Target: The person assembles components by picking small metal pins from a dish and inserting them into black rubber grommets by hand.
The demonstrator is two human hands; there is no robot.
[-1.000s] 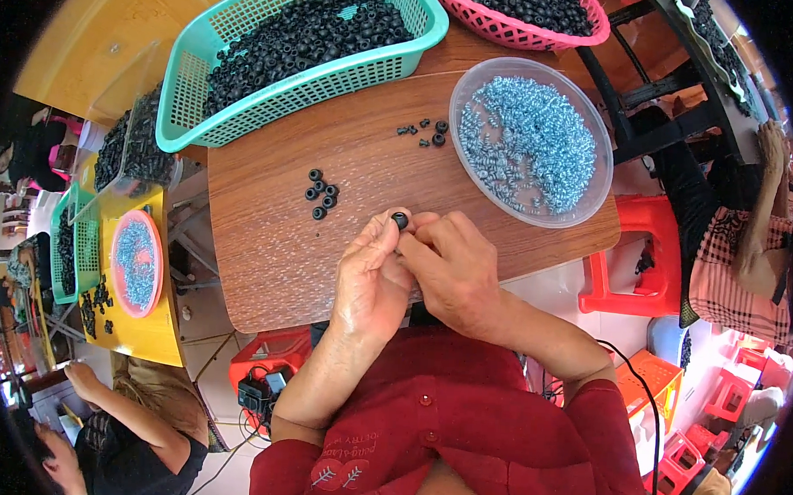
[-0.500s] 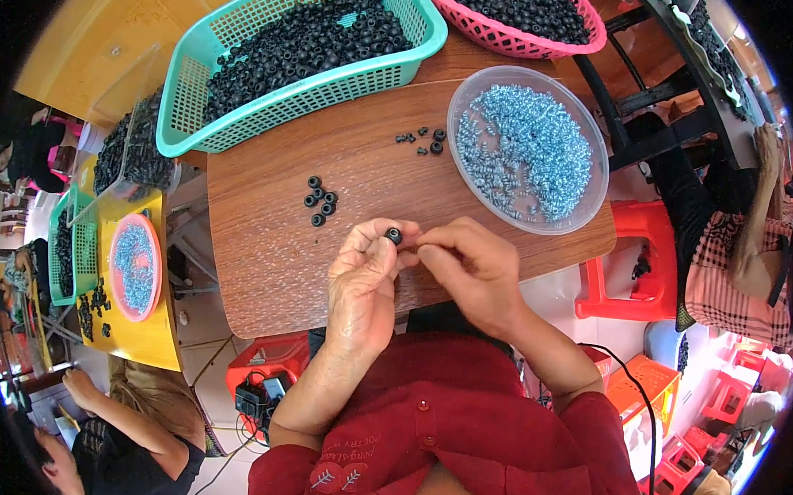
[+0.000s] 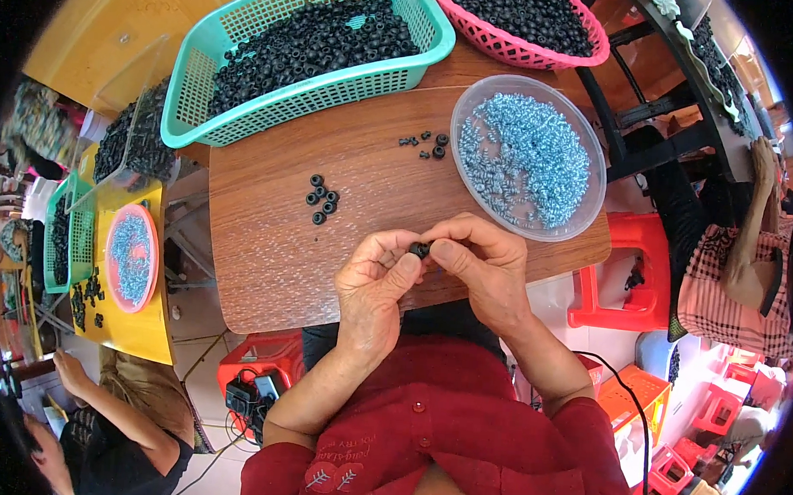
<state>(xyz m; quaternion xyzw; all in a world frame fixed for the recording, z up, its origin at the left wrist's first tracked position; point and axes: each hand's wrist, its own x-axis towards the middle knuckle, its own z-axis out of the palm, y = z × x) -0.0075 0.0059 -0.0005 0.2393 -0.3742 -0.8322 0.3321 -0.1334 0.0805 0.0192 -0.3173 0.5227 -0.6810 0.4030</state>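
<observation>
Over the table's front edge, my left hand (image 3: 373, 282) pinches a small round black piece (image 3: 418, 248) between thumb and forefinger. My right hand (image 3: 488, 269) meets it from the other side, thumb and forefinger pressed together at its right end. Whether a smaller part sits between those right fingertips is hidden. Several matching black pieces with holes (image 3: 320, 200) lie in a group beyond my left hand. Farther right, a few round pieces and smaller, thinner black parts (image 3: 426, 145) lie beside a clear round tub (image 3: 461, 175) of shiny bluish coil springs (image 3: 542, 156).
A turquoise basket (image 3: 310, 102) and a pink basket (image 3: 511, 56), both holding black pieces, stand at the table's far side. At left is a yellow table (image 3: 154, 334) with a pink dish (image 3: 154, 263) of springs. A red stool (image 3: 639, 271) stands at right. People sit on both sides.
My right hand has come in against the black piece, its fingertips now at the piece's right end. The piece has shifted slightly right and turned, so its hole no longer faces up.
</observation>
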